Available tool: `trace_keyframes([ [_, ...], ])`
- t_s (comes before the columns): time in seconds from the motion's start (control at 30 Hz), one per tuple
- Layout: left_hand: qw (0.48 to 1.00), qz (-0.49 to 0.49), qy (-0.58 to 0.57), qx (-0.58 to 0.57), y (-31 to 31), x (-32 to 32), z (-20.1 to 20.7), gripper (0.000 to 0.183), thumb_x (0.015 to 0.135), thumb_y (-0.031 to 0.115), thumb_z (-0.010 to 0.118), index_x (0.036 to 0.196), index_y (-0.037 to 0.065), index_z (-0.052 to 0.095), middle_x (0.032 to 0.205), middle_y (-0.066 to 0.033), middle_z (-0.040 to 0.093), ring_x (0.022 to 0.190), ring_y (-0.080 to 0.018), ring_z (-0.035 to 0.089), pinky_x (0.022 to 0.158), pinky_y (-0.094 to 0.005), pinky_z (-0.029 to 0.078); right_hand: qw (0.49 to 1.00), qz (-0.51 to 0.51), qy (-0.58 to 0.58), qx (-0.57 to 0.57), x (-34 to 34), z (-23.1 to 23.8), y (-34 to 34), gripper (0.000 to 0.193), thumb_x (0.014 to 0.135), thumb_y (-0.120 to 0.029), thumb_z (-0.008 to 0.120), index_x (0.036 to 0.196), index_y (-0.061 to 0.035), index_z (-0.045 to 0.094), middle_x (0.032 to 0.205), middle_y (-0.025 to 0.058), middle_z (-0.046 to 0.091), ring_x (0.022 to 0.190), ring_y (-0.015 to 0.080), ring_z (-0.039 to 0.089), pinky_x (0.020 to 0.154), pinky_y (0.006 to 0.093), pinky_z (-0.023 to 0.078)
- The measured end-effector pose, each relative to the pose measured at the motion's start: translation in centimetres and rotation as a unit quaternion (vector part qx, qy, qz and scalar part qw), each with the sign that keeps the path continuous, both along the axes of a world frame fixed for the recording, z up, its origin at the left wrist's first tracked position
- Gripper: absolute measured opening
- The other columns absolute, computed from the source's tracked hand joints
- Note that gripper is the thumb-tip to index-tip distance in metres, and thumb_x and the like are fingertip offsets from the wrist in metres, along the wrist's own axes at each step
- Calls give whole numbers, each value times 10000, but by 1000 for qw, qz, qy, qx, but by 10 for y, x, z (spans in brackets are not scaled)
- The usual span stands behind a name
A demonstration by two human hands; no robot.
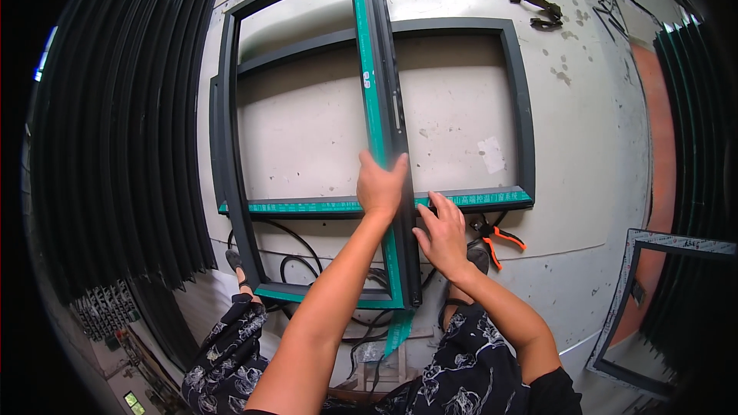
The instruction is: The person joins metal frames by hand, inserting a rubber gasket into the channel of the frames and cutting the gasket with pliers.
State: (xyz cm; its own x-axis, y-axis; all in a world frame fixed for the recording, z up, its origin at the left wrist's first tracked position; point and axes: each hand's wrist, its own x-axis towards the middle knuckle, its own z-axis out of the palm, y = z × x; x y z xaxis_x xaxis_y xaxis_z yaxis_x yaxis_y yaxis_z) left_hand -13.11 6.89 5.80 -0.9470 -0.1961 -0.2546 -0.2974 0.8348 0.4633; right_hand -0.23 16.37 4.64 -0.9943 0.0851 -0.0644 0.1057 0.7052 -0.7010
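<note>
A dark grey window frame (231,119) with green protective film lies across a second, wider grey frame (521,107). My left hand (382,187) straddles the upper frame's long filmed bar, thumb on its right side and fingers toward its left; the fingertips are partly hidden. My right hand (446,237) rests with fingers apart at the lower frame's near bar, just right of the long bar. Nothing shows in its grasp. A loose strip of green film (398,330) hangs from the upper frame's near corner.
Orange-handled pliers (498,242) lie right of my right hand. A black cable (296,234) loops beneath the frames. Dark profiles (123,123) are stacked at left. A black tool (532,0) lies far right, and another frame (626,292) stands at right.
</note>
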Motion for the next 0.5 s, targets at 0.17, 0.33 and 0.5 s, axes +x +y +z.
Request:
trace_keyframes([
  [0.17, 999, 3, -10, -36, -2, 13, 0, 599, 809, 459, 616, 1070, -39, 411, 953, -273, 590, 888, -444, 570, 762, -489, 452, 993, -82, 40, -72, -2, 7, 21, 293, 723, -99, 679, 996, -11, 621, 1120, 155, 560, 1033, 339, 519, 884, 406, 431],
  [0.33, 993, -60, 24, -100, -6, 49, -3, 575, 826, 455, 599, 1066, -32, 410, 944, -269, 578, 862, -433, 567, 739, -482, 451, 987, -115, 84, -70, -56, -3, 60, 222, 792, -144, 641, 970, -12, 627, 1013, 144, 609, 949, 323, 557, 826, 389, 452],
  [0.5, 989, -100, 12, -104, -24, 86, 2, 545, 807, 424, 630, 1031, -25, 416, 942, -240, 562, 817, -434, 563, 682, -486, 458, 986, -137, 53, -82, -136, -26, 69, 276, 854, -255, 582, 964, -6, 628, 951, 165, 628, 909, 339, 579, 784, 402, 459],
])
